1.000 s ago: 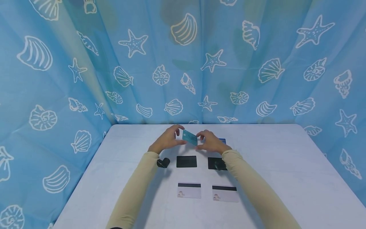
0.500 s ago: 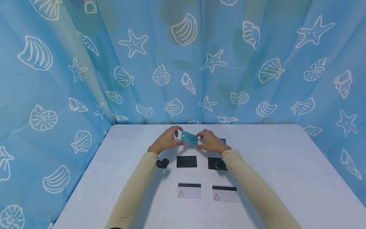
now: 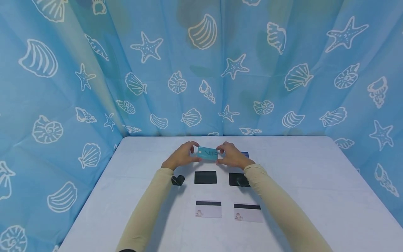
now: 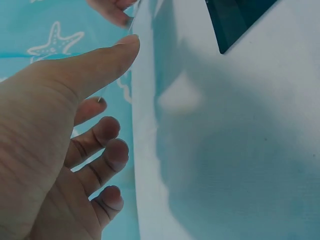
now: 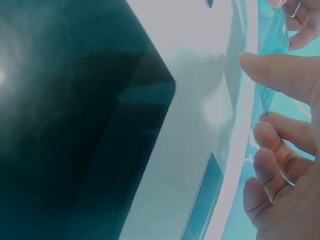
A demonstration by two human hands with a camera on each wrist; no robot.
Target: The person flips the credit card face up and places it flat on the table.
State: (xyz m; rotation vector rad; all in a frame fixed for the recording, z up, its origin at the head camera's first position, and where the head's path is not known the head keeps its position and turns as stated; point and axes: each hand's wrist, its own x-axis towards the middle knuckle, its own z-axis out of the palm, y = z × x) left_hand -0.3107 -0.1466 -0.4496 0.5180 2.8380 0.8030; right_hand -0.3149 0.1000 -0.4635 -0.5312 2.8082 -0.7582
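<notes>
A teal plastic card (image 3: 207,153) with "VIP" lettering is held up over the far part of the table, its face toward the head camera. My left hand (image 3: 183,154) pinches its left end between thumb and fingertips. At the opposite end, my right hand (image 3: 232,156) pinches the corners. In the right wrist view the card (image 5: 274,42) appears nearly edge-on, beyond the thumb. The left wrist view catches mostly the left palm (image 4: 55,145) and loosely bent fingers. A blue card (image 3: 245,154) lies behind my right hand, mostly hidden by it.
Two black cards (image 3: 205,177) lie in a row nearer me, the right one partly covered by the right wrist camera (image 3: 242,181). Closer still are two pale cards (image 3: 208,211) with dark stripes. A patterned blue curtain (image 3: 201,87) borders the white table (image 3: 151,150).
The teal card has turned from a slant to nearly level, its left end coming down and its lettering turning into view. My left hand shifted slightly down and left; the right hand stayed nearly still.
</notes>
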